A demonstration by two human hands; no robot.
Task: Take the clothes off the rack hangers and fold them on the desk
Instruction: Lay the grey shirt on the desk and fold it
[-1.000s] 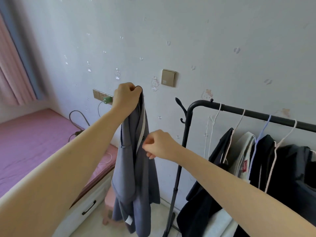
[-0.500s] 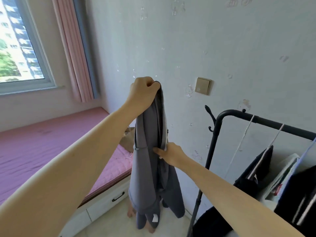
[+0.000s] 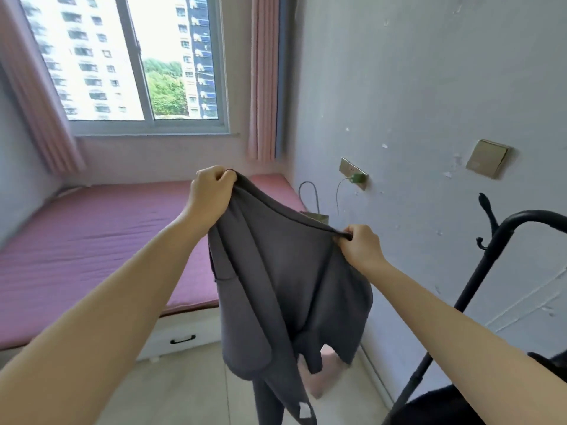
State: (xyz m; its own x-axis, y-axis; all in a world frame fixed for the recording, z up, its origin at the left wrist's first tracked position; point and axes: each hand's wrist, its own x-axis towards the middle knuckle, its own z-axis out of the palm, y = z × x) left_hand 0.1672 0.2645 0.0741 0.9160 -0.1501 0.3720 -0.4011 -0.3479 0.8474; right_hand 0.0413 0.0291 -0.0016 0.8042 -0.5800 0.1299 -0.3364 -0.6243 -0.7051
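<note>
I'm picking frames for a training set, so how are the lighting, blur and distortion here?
Head view: daylight from the window washes out the buildings outside; wide-angle bending curves the rack and the forearms; the garment and both the left hand and right hand look reasonably sharp; the edges are slightly smeared.

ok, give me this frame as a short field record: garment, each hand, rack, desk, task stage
garment: grey garment, off its hanger, held up in the air, hanging down
left hand: left hand grips one top corner
right hand: right hand pinches the top edge, lower than the left
rack: black rack at right edge, dark clothes below it
desk: not in view
background: pink mattress, window
stage: folding not yet begun
</note>
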